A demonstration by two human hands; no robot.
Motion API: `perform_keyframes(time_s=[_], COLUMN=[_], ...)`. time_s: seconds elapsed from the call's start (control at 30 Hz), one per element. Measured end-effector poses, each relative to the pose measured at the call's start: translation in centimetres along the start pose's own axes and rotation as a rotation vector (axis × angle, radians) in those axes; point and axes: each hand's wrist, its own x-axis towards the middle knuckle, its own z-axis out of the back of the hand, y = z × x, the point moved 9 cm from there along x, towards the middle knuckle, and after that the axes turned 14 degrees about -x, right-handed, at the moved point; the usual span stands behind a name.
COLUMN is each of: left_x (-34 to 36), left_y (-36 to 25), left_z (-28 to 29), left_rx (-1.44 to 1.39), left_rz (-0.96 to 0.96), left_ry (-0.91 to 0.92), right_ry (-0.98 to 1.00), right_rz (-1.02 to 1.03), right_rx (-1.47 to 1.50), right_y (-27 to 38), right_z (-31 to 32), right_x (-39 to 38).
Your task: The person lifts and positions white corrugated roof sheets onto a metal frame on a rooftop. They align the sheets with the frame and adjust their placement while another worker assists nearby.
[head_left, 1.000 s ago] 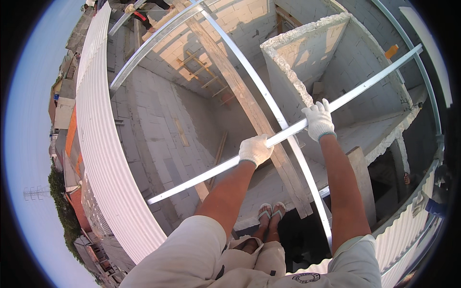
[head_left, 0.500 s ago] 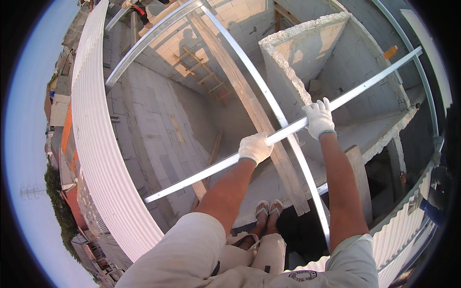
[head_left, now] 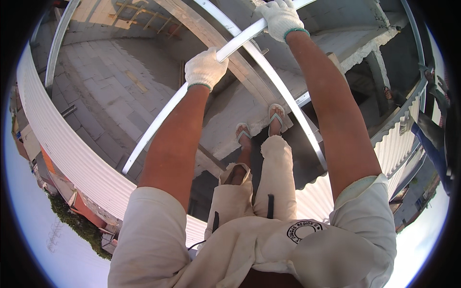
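Both my hands wear white knit gloves and grip one long white metal bar [head_left: 158, 122] that runs from lower left up to the top right. My left hand [head_left: 205, 68] is closed around the bar near its middle. My right hand [head_left: 280, 18] is closed on it higher up, at the top edge of the view. A second curved white metal bar [head_left: 288, 103] crosses underneath. My feet in sandals [head_left: 259, 126] stand on a wooden plank [head_left: 225, 45] over a concrete wall top.
White corrugated roofing sheet [head_left: 72, 158] curves along the left and lower right [head_left: 394, 149]. Below lie an unfinished grey block floor [head_left: 101, 91], a wooden ladder [head_left: 144, 14] and rough block walls [head_left: 365, 43]. Another person's foot [head_left: 388, 92] shows at the right.
The view has tilted down and closer: my arms now stretch farther up the picture, still gripping the same bar, and my legs and feet fill the middle.
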Motion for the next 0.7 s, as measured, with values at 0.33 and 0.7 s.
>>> perform_keyframes(time_s=[0.33,0.7], left_x=[-0.6,-1.4], left_y=[0.2,-0.1], left_z=[1.4,3.0], left_rx=[-0.114,-0.164], left_rz=[-0.034,0.009], left_ry=[-0.054,0.023], right_ry=[0.052,0.161], right_rz=[0.1,0.509], right_rx=[-0.078,0.014], right_y=[1.0,6.4], right_z=[-0.5,1.5], right_x=[0.6,-0.4])
